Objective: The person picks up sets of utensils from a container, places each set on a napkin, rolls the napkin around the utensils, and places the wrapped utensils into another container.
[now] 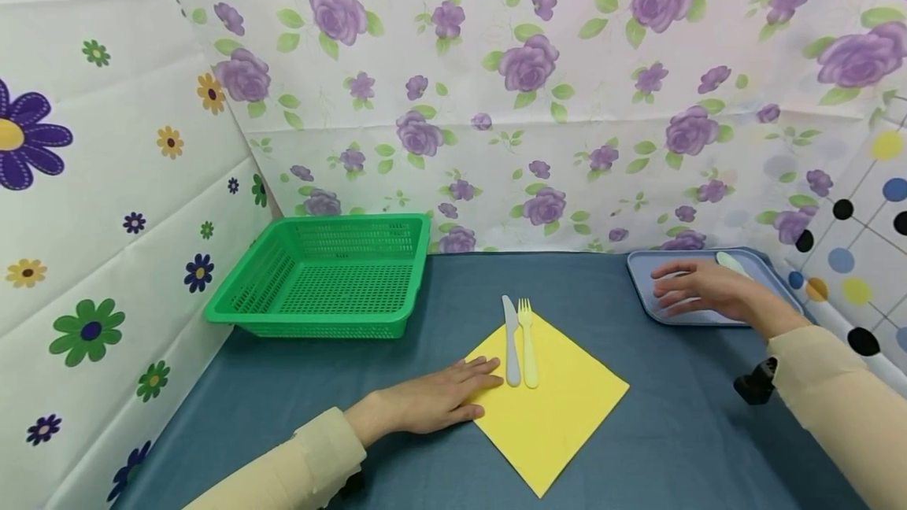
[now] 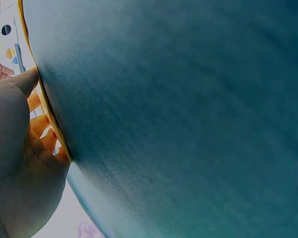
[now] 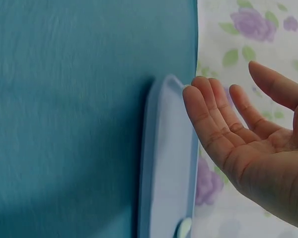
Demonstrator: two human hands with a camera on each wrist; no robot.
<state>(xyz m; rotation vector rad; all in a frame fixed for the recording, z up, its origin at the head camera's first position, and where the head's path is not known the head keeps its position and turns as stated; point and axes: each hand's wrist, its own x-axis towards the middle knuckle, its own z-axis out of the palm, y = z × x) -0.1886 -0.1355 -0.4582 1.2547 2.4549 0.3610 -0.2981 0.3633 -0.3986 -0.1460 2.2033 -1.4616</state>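
A yellow napkin (image 1: 567, 400) lies like a diamond on the table, with a grey knife (image 1: 511, 345) and a pale yellow fork (image 1: 527, 345) side by side on its upper left part. My left hand (image 1: 442, 398) rests on the napkin's left corner, fingers extended, fingertips close to the knife handle. In the left wrist view the thumb (image 2: 25, 82) lies at the napkin's edge. Over the blue tray (image 1: 655, 309) at the far right, my right hand (image 1: 708, 290) hovers with spread, relaxed fingers and holds nothing. A pale green spoon (image 1: 730, 262) lies in the tray, partly hidden behind this hand.
A green plastic basket (image 1: 319, 325) with perforated walls stands at the back left, nothing inside it. The table has a dark blue cloth (image 1: 397, 463). Flowered sheets (image 1: 482, 85) hang behind and at the left; a dotted sheet (image 1: 857, 258) is at the right.
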